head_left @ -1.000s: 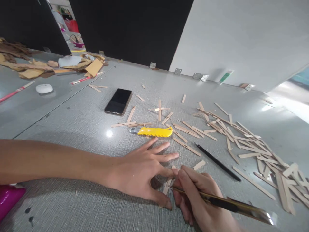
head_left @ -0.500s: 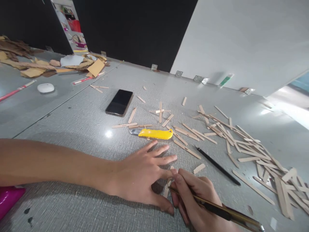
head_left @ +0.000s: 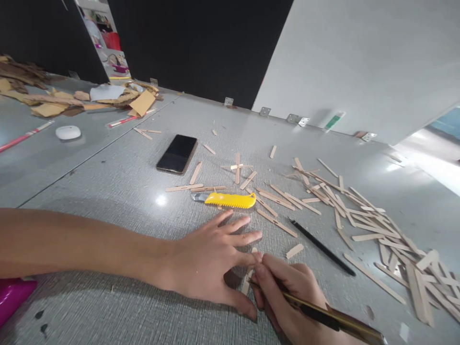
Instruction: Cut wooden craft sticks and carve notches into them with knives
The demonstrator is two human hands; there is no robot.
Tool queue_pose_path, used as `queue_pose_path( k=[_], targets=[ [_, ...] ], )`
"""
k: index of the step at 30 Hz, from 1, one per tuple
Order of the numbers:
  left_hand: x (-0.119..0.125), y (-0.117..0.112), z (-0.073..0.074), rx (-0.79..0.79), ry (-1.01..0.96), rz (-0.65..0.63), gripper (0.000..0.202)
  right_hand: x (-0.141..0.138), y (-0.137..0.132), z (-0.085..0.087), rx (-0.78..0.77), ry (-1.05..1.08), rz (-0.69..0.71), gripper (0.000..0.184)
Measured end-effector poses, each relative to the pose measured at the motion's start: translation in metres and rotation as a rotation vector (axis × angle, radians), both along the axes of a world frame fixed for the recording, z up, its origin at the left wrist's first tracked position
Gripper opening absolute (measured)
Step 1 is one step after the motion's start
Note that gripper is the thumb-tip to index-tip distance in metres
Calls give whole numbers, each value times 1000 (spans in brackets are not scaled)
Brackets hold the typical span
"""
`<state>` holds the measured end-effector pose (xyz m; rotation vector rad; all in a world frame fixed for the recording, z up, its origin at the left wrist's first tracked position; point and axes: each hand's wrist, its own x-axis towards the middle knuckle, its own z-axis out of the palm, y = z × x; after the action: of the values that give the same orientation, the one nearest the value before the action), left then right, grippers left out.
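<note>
While the left hand lay flat, fingers spread, pinning a wooden stick, the right hand gripped a knife at it.

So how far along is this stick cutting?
Done: short cut pieces lie near the hands. In hand: the left hand pins a stick flat while the right hand works a knife at it. Left: a big pile of whole sticks waits at right.

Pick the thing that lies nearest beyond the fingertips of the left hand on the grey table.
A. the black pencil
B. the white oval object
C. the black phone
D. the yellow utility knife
D: the yellow utility knife lies just past the spread fingers of the left hand; the phone is farther back.
</note>
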<state>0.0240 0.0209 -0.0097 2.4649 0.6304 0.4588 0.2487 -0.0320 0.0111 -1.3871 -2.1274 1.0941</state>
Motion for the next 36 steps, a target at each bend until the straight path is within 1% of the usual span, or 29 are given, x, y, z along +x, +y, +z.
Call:
queue_pose_path(
  k=[3,5,8,11,12,14,18,20,22,23,24,25,27,28,29,30,31,33,34,36],
  targets=[
    [0,1,0,3,2,-9,85,8,7,0,133,-49,166,38],
    [-1,2,0,10,11,-17,87,12,10,-1,200,-87,237,35],
    [-2,4,0,12,24,-16,89,15,9,-4,311,-138,255,31],
    [-2,4,1,8,28,-13,89,14,5,-8,380,-145,202,31],
    [-2,4,1,11,28,-11,89,14,4,-9,385,-131,183,31],
    [-2,5,1,19,26,-8,89,13,4,-9,332,-98,165,33],
    [-2,5,-1,14,27,-16,89,10,8,-3,103,-4,87,43],
    [-3,5,-2,-8,12,-2,93,8,10,1,87,48,36,46],
    [-4,7,-3,-39,-50,40,101,7,10,2,123,77,-23,46],
    [-4,9,-3,-54,-85,62,101,8,9,2,142,94,-56,45],
    [-5,10,-2,-71,-109,75,96,9,9,1,149,115,-80,41],
    [-6,13,-1,-89,-119,77,85,11,8,0,141,138,-97,36],
    [-8,17,3,-123,-99,72,49,14,7,-3,134,205,-126,23],
    [-9,18,6,-136,-81,71,31,15,7,-5,135,237,-159,19],
    [-10,19,10,-144,-71,80,16,16,7,-6,138,267,-216,18],
    [-11,19,13,-146,-66,96,6,17,7,-6,148,292,-288,19],
    [-11,18,16,-143,-64,115,4,17,8,-7,165,313,-364,21],
    [-13,14,20,-127,-61,149,11,16,10,-6,195,320,-488,25],
    [-13,11,22,-113,-61,157,14,16,10,-5,209,309,-525,25],
    [-13,6,22,-70,-67,149,20,15,11,-4,234,273,-549,26]
  ],
)
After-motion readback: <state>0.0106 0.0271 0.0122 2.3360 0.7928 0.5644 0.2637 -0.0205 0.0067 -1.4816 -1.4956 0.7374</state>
